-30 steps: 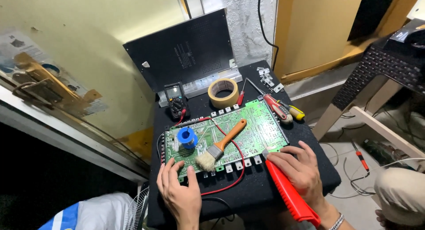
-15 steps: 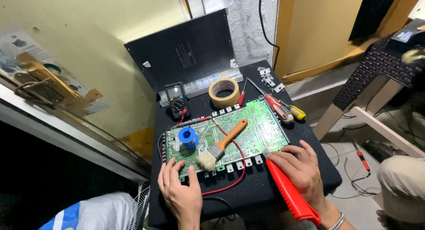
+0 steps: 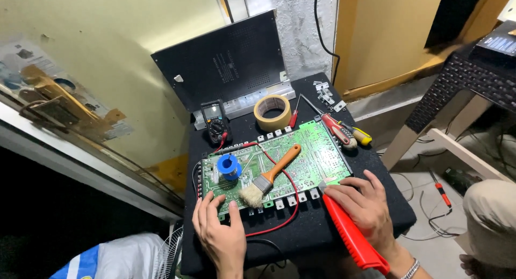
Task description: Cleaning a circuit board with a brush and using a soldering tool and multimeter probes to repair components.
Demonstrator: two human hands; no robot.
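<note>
A green circuit board [image 3: 306, 158] lies flat on a black work surface [image 3: 301, 236]. On the board rest a paintbrush with an orange handle [image 3: 269, 177] and a blue spool of solder wire [image 3: 229, 166]. My left hand [image 3: 217, 233] presses the board's near left corner, fingers spread. My right hand [image 3: 365, 206] holds a red tool [image 3: 352, 238] at the board's near right corner, its tip touching the board's edge. A red wire [image 3: 279, 214] loops across the board and the surface.
Behind the board sit a black multimeter [image 3: 215, 120], a roll of tan tape [image 3: 272, 112], screwdrivers [image 3: 344, 133] and small metal brackets [image 3: 325, 93]. A black metal cover [image 3: 226, 61] leans on the wall. A stool [image 3: 462, 91] and cables are on the right.
None of the objects have moved. Both hands stay at the board's near corners; only the view has shifted slightly.
</note>
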